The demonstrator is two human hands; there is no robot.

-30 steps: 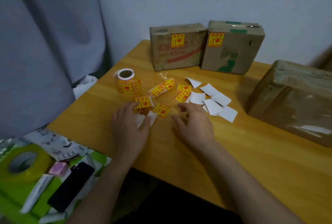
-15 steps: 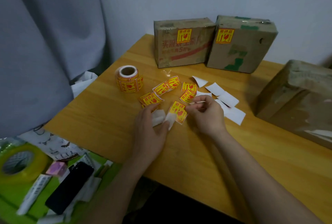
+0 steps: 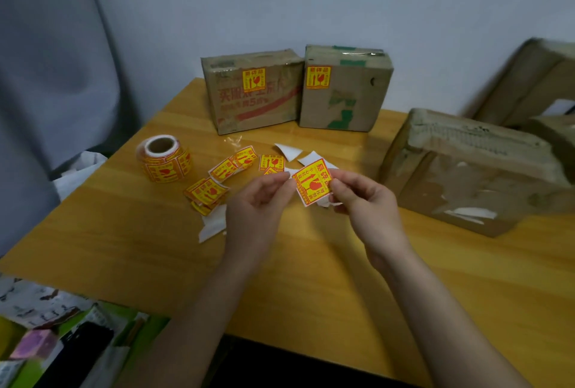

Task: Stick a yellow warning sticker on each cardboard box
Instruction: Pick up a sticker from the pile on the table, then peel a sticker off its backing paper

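Plainly, the risk here is in the peel. The person holds one yellow warning sticker (image 3: 312, 182) up above the wooden table (image 3: 124, 232), and if it comes away from its white backing (image 3: 323, 202) unevenly it may curl and stick to itself or to a fingertip, which would spoil the adhesive before it reaches cardboard. A crooked or creased placement is the other likely fault, since the unlabelled box (image 3: 473, 169) to the right has a torn, rough face with peeled patches where a sticker may not bond well.

The left hand (image 3: 261, 201) pinches the sticker's left corner between thumb and forefinger, the other fingers loosely curled. The right hand (image 3: 361, 197) pinches the right and lower edge, where white backing shows beneath its fingers; whether the backing is already separating there is hard to tell. So the sticker spans the gap between the two hands, tilted, its printed face toward the camera.

Two boxes at the back, the left box (image 3: 252, 95) and the one beside it (image 3: 345, 88), already carry a sticker each. The sticker roll (image 3: 165, 158), loose stickers (image 3: 217, 182) and discarded backing pieces (image 3: 289, 151) lie on the table behind the hands, near but untouched.
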